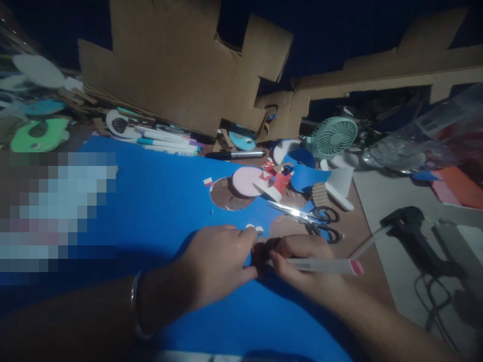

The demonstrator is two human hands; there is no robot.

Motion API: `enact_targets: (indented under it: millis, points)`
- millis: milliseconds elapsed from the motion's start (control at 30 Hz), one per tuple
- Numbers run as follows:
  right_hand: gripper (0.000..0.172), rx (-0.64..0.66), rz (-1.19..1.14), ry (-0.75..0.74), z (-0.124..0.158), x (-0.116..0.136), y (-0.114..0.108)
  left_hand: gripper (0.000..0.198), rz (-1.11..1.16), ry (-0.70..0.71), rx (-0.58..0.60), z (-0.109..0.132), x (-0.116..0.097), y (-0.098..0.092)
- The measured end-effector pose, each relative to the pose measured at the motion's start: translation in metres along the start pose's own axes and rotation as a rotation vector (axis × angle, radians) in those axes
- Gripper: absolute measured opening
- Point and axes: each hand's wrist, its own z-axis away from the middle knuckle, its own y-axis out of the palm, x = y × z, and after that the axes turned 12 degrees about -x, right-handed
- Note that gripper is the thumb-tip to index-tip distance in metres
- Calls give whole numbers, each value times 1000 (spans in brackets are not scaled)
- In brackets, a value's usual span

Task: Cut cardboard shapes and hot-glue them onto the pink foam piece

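My right hand point(302, 259) is closed around a white marker with a pink end point(328, 266), its other end hidden by my fingers. Close beside it, my left hand point(222, 261) has its fingers bent down over a blue sheet point(158, 201). Whatever those fingers pinch is hidden in shadow between my hands. Just beyond the left fingertips lie small white discs point(255, 229). Scissors with black handles point(309, 216) rest partly spread behind my right hand. A pink oval cutout point(249, 181) and red and white scraps point(281, 183) sit farther back.
Several markers point(169, 141) and a black-and-silver pen point(236, 155) lie along the sheet's far edge. Cardboard pieces point(166, 65) stand behind. A green fan point(335, 136) is at the back right, a black glue gun point(415, 236) at the right, a green fish-shaped cutout point(39, 134) at the left.
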Motion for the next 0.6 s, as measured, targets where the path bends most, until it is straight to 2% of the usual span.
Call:
enact_targets:
  millis: [167, 367, 600]
  points:
    - [37, 18, 10, -16, 2, -1, -1, 28, 4, 0, 7, 0, 0, 0]
    - [36, -53, 82, 3, 2, 1, -1, 30, 9, -2, 1, 0, -1, -1]
    - [36, -65, 83, -50, 3, 0, -2, 30, -7, -1, 1, -1, -1, -2]
